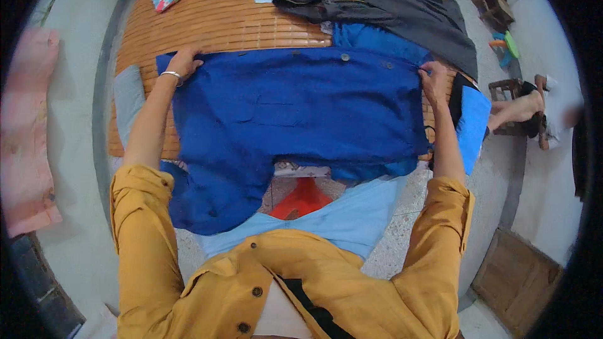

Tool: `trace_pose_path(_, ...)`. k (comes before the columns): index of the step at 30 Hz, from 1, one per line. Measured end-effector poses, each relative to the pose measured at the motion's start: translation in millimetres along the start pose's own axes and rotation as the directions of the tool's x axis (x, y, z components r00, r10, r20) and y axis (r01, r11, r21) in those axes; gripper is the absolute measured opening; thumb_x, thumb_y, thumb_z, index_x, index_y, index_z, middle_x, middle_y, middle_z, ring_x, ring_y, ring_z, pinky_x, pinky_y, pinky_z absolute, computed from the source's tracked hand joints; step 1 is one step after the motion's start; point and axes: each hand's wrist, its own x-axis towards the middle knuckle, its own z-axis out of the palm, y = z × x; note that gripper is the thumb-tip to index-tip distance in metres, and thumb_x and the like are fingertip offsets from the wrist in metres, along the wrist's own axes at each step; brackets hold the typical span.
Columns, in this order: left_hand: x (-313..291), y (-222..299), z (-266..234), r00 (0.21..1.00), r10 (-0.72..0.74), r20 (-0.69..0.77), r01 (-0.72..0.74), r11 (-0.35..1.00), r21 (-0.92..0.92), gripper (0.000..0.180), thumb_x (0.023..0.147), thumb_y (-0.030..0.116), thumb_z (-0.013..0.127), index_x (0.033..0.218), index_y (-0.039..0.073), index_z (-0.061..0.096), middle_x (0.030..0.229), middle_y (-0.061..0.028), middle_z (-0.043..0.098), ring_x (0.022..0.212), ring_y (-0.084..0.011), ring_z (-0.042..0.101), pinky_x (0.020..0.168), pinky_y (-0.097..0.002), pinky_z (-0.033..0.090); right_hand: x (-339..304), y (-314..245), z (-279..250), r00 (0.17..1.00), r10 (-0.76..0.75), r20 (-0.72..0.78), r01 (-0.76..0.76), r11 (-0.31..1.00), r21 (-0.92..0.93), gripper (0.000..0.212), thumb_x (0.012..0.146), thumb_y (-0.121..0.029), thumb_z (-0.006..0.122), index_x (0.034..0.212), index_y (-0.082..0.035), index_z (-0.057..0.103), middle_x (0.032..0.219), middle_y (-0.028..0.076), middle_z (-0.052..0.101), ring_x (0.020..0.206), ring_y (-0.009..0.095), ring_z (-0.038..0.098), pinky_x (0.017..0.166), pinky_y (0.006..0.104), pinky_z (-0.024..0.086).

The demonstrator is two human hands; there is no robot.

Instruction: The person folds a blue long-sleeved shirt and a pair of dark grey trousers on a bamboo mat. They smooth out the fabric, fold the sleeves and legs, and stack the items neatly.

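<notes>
To make the dark blue cloth shirt with round buttons (301,107) lie nice and flat, we should pull its far edge gently with both hands at once, the same amount on each side, so the line of buttons is straight. We shouldn't tug hard, because we think the cloth could bunch up or twist. The small folds in the middle look like they need a soft smoothing, and the floppy part at the near left would be best laid out flat too. Our bare left hand (186,64) is pinching the shirt's far edge, close to the left corner. Our bare right hand (433,80) is pinching the far right corner between thumb and finger. The shirt is stretched between our hands, and most of it is on the near side of them, on the brown slatted mat (213,12). Its near left part hangs over the mat's edge toward our light blue trousers (370,213). We can't tell if the blue cloth peeking out at the near right (377,171) belongs to it.
</notes>
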Motion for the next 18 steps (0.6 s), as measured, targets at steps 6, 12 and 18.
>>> trace_pose_path(6, -1.4, 19.8, -10.1, 0.997, -0.054, 0.052, 0.056, 0.998, -0.038, 0.032, 0.072, 0.01, 0.069, 0.102, 0.006, 0.059, 0.105, -0.0161, 0.06, 0.102, -0.0335, 0.054, 0.089, -0.0384, 0.044, -10.1, -22.0, -13.9, 0.996, 0.049, -0.078, -0.048, 0.999, 0.01, 0.012, 0.072, -0.003, 0.065, 0.084, -0.003, 0.062, 0.083, 0.013, 0.059, 0.083, 0.029, 0.057, 0.075, 0.0349, 0.045)
trace_pose_path(12, -0.2, 19.8, -8.4, 0.996, -0.056, 0.068, 0.058, 0.998, -0.032, 0.03, 0.07, 0.005, 0.068, 0.098, 0.005, 0.059, 0.103, -0.0149, 0.061, 0.101, -0.0331, 0.055, 0.086, -0.0384, 0.045, -23.6, -54.2, -29.7, 0.986, -0.008, -0.169, 0.015, 0.999, 0.039, 0.016, 0.076, 0.002, 0.059, 0.092, -0.003, 0.061, 0.085, 0.013, 0.058, 0.081, 0.028, 0.057, 0.073, 0.0352, 0.045)
trace_pose_path(18, -24.0, 15.7, -25.9, 0.988, 0.068, -0.142, -0.082, 0.992, -0.095, 0.022, 0.069, 0.0, 0.065, 0.089, 0.004, 0.056, 0.092, -0.0132, 0.06, 0.093, -0.033, 0.056, 0.079, -0.0392, 0.045, -50.2, -92.8, -74.1, 0.975, 0.095, -0.2, -0.063, 0.985, 0.158, 0.013, 0.08, 0.002, 0.056, 0.091, -0.003, 0.061, 0.082, 0.009, 0.058, 0.077, 0.022, 0.057, 0.07, 0.0278, 0.045)
